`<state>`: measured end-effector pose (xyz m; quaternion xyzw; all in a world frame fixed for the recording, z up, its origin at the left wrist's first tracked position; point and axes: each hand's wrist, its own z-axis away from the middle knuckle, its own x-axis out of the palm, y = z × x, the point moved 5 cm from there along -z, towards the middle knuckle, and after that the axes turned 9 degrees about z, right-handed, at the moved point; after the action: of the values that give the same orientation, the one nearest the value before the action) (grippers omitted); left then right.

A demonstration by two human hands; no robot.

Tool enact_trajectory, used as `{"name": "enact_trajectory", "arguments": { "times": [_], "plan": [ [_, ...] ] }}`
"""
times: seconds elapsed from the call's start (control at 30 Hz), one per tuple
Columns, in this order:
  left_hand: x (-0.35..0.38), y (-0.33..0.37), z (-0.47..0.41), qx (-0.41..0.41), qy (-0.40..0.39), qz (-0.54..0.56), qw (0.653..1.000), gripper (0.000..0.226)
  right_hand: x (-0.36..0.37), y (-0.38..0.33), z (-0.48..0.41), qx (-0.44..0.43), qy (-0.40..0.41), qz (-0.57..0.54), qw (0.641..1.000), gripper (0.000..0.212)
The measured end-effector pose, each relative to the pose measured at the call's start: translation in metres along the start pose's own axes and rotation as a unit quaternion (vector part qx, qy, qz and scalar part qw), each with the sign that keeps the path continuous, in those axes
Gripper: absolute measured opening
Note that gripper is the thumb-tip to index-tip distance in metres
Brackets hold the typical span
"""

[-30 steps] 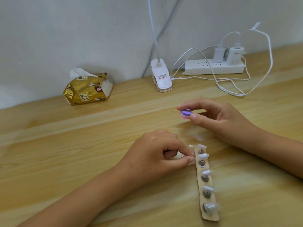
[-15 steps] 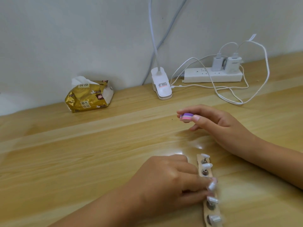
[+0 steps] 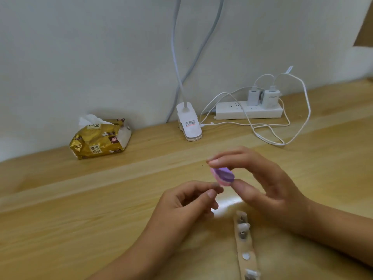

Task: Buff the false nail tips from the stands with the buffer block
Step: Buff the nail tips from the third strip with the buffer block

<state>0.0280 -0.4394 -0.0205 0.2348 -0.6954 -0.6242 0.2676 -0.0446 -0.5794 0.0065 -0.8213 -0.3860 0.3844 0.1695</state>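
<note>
right hand (image 3: 268, 190): thumb below, index on top, pinching the buffer block (image 3: 223, 176) by its edges; other fingers loosely fanned.
left hand (image 3: 187, 201): thumb and index closed in a tight pinch right beside the block's lower end, other fingers curled in. What they hold is small and blurred. I read it as a nail tip (image 3: 216, 185), since one stand (image 3: 245, 256) on the strip (image 3: 247, 264) below the right thumb is bare. Can't tell whether tip and block touch.

Risks as I see them:
- the tip is slick and curved and held on very little area, so a sideways buffing stroke could flick it out onto the table (image 3: 80, 209)
- too much pressure could bend or crease the tip
- the block is held only at its edges, so it could pivot mid-stroke
- the right wrist sits close over the strip, so a drop could knock off the mounted tips (image 3: 243, 226)
</note>
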Motion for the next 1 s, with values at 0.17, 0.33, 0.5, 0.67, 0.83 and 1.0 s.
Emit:
{"name": "enact_trajectory", "arguments": {
  "times": [0.17, 0.33, 0.5, 0.67, 0.83, 1.0],
  "plan": [
    [0.001, -0.002, -0.002, 0.006, 0.006, 0.019, 1.000, 0.024, 0.009, 0.006, 0.000, 0.027, -0.050, 0.045, 0.997, 0.030],
    [0.000, -0.002, -0.003, 0.002, 0.016, 0.037, 0.999, 0.031, 0.010, 0.002, 0.000, -0.025, -0.045, 0.081, 0.995, 0.027],
    [0.001, -0.001, -0.001, 0.000, 0.013, 0.024, 1.000, 0.021, 0.010, 0.000, 0.001, -0.027, -0.042, 0.076, 0.996, 0.027],
    [-0.001, -0.001, -0.001, -0.003, 0.018, 0.029, 0.999, 0.020, 0.006, 0.004, 0.000, 0.003, -0.023, 0.051, 0.998, 0.025],
    [-0.003, -0.003, -0.002, -0.006, 0.029, 0.040, 0.999, 0.022, 0.008, 0.011, -0.003, 0.037, -0.025, 0.049, 0.998, 0.020],
    [-0.003, -0.004, -0.003, -0.023, 0.043, 0.080, 0.996, 0.010, -0.001, 0.020, -0.004, 0.102, 0.020, -0.061, 0.993, 0.022]
  ]
}}
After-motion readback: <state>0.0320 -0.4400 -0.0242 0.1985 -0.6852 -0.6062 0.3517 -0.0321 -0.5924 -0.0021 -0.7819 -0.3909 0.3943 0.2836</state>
